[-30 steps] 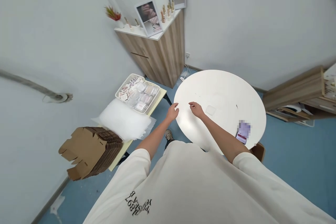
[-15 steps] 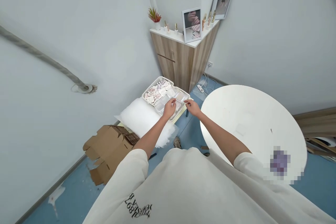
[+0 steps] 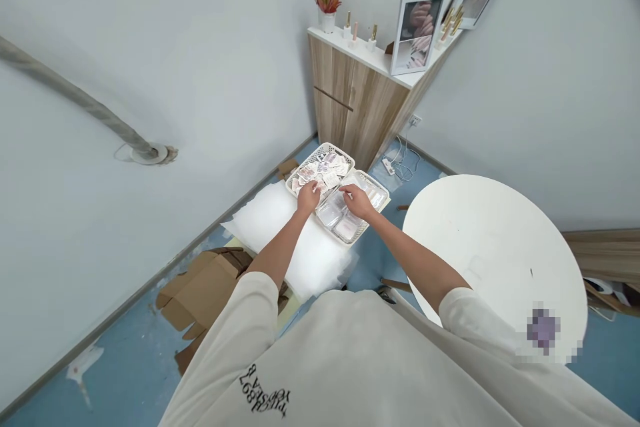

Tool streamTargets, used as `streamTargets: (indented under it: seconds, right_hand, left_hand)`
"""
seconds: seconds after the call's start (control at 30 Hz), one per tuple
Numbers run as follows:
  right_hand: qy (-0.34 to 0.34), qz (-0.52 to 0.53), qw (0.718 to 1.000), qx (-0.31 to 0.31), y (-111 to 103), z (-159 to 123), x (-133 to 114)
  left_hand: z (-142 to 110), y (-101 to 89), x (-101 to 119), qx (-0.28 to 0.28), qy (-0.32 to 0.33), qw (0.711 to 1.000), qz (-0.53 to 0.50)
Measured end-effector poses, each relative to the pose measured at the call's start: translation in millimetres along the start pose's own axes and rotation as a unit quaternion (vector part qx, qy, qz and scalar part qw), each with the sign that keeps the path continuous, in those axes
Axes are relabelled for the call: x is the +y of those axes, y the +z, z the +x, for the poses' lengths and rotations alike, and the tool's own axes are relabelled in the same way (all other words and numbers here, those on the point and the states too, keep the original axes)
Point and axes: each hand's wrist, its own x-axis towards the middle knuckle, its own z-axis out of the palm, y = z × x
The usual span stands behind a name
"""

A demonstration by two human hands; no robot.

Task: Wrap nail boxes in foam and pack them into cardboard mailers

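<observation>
My left hand (image 3: 309,197) is at the near edge of a white basket (image 3: 289,181) heaped with small printed cards or packets (image 3: 327,170). Its fingers are bent together, and whatever may be between them is too small to make out. Over a second white basket (image 3: 385,198), right beside the first, hovers my right hand (image 3: 357,202). Its fingers are curled with the tips drawn together, pointing toward the cards; I cannot make out anything in them. Clear plastic packs (image 3: 333,211) fill this second basket, partly hidden under the right hand.
White foam sheeting (image 3: 285,227) lies in front of the baskets, with flattened cardboard (image 3: 200,290) to its left. A round white table (image 3: 480,233) stands at right. Behind is a wooden cabinet (image 3: 350,93) bearing bottles, a plant and frames. A power strip (image 3: 388,167) lies on the floor.
My left hand has gone from above the clear packs to the basket of cards. My right hand has shifted from the second basket's right edge to over its packs. The camera view has also shifted.
</observation>
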Motion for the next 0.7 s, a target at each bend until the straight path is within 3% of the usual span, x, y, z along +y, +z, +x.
streamTargets:
  seconds: [0.27,0.47,0.6,0.7]
  right_hand:
    - [-0.025,-0.01,0.999,0.04,-8,23,6]
    - [-0.024,-0.018,0.998,0.061,-15,26,23]
    - [-0.009,-0.013,0.998,0.063,-18,22,34]
    - [-0.004,-0.011,0.998,0.061,-19,21,36]
  left_hand:
    - [58,30.2,10,-0.037,-0.047,0.992,0.109]
    - [72,46.1,20,-0.044,-0.083,0.984,0.152]
    - [73,46.3,21,-0.032,-0.1,0.986,0.128]
    - [72,33.4,26,-0.007,-0.106,0.992,0.067]
